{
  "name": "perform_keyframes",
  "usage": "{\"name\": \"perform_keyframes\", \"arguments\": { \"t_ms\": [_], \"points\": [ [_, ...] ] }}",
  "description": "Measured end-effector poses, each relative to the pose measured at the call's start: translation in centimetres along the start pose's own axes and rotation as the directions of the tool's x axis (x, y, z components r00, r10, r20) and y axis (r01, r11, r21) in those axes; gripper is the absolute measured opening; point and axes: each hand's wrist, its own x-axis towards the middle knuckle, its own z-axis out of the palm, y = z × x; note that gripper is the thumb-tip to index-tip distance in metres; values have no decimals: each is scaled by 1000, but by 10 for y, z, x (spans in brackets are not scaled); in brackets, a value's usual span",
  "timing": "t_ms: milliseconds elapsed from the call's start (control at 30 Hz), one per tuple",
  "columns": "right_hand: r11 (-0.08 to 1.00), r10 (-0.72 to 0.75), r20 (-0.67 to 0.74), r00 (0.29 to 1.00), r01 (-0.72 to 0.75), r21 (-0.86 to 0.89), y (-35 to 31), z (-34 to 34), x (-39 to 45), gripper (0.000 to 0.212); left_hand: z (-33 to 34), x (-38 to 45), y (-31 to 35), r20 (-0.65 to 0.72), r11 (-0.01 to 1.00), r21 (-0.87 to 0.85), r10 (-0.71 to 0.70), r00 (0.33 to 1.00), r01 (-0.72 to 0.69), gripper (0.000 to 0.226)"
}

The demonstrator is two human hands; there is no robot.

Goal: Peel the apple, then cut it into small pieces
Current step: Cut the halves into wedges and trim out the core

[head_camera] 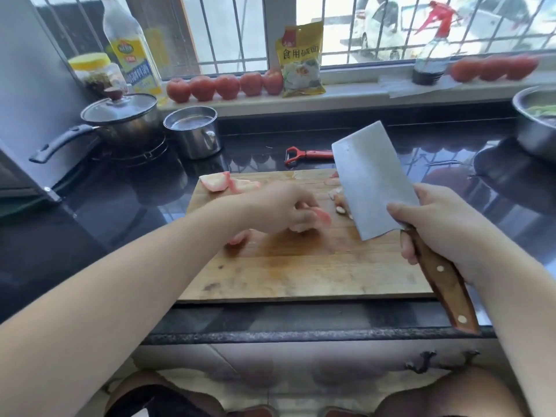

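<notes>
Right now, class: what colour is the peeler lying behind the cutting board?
Red, clearest in the head view: the peeler.

The rectangular wooden cutting board [301, 266] is matt, its pale brown grain scored and stained darker near the middle. The broad steel cleaver [371, 179] has a dull, brushed grey blade and a smooth brown wooden handle with pale metal rivets. The black stone counter [120, 200] is polished and glossy, mirroring the window bars. At ten o'clock from the board, a shiny steel cup [194, 132] stands beside a dark metal saucepan [120, 121] with a clear glass lid. At twelve o'clock lies a red plastic peeler [310, 154]. The pale apple pieces [228, 183] look moist and smooth.
</notes>
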Motion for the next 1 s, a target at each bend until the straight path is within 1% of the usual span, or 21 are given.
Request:
{"name": "perform_keyframes", "arguments": {
  "t_ms": [67,100,167,200,233,300,333,367,400,467,500,567,633,700,767,833,900,1000],
  "points": [
    [1000,4,-22,1000,-4,16,5,-4,-3,17,4,2,5,-7,997,-22,-68,998,68,31],
    [1000,9,-30,1000,-8,24,8,-5,-3,16,6,1,6,-7,995,-63,-78,997,77,32],
    [999,23,-29,999,-22,35,12,-6,-3,15,10,-6,8,-5,983,-163,-85,996,83,29],
    [999,29,-21,999,-28,43,14,-6,-2,15,10,-12,8,4,978,-179,-107,994,106,26],
    [998,30,-12,999,-29,54,15,-6,-1,15,8,-17,7,3,977,-156,-147,989,145,24],
    [997,22,3,1000,-22,79,17,-6,0,15,6,-26,4,-26,974,12,-228,973,228,28],
    [996,20,10,1000,-21,90,18,-6,1,15,6,-30,1,-46,963,99,-249,967,253,30],
    [995,22,16,1000,-24,97,18,-5,2,15,6,-33,-1,-65,958,129,-251,966,258,30],
    [994,27,22,999,-29,102,18,-4,3,15,7,-33,-4,-75,965,88,-240,968,246,29],
    [993,24,32,999,-27,114,19,-2,4,15,9,-33,-9,-94,978,-101,-192,977,182,30],
    [992,23,39,999,-27,122,20,-1,5,15,9,-34,-11,-103,974,-173,-166,981,147,35],
    [988,30,53,998,-37,149,24,1,4,15,17,-35,-13,-142,955,-278,-153,978,109,30],
    [980,44,63,997,-55,190,29,3,1,15,34,-41,-10,-234,898,-427,-219,947,102,25],
    [970,62,75,995,-78,229,36,7,-4,15,56,-50,-5,-334,834,-548,-292,896,68,25],
    [960,60,91,994,-82,268,44,15,-9,14,74,-58,2,-438,808,-589,-321,840,1,25],
    [960,46,89,995,-69,272,48,26,-12,15,81,-60,6,-509,802,-595,-323,798,-54,26],
    [954,39,78,996,-60,293,50,37,-15,15,82,-59,5,-519,798,-600,-328,789,-62,26],
    [943,18,61,998,-37,331,48,46,-17,15,83,-58,3,-507,782,-619,-325,798,-75,23]
  ]
}}
